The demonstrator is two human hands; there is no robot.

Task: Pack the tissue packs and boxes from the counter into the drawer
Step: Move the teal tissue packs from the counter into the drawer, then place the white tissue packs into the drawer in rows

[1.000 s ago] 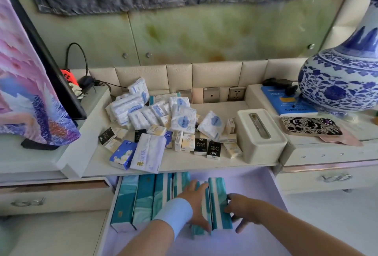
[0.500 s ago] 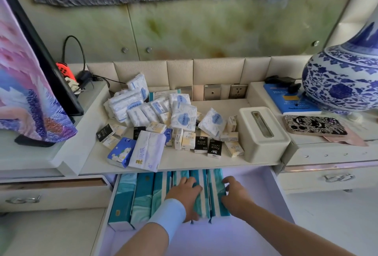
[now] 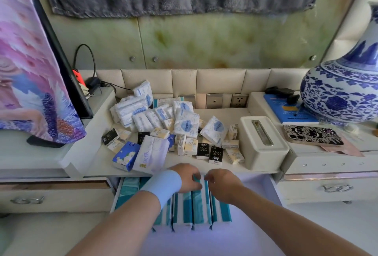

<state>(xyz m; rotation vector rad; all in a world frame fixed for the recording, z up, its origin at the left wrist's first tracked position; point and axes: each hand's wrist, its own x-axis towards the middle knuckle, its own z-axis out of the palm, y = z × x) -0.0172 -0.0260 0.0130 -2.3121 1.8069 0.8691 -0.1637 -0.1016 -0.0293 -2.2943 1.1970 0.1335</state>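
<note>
Both hands sat close together, left hand [image 3: 187,178] and right hand [image 3: 222,184] curled over far ends of teal packs [image 3: 201,206] lying near-to-far in drawer [image 3: 253,186]; loose pile [image 3: 173,124] lay just beyond on tabletop [image 3: 225,112], far-left, left hand nearer

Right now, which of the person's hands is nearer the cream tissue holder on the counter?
Right. The right hand lies front-left of the cream tissue holder, on the teal packs; the left hand sits farther left.
</note>
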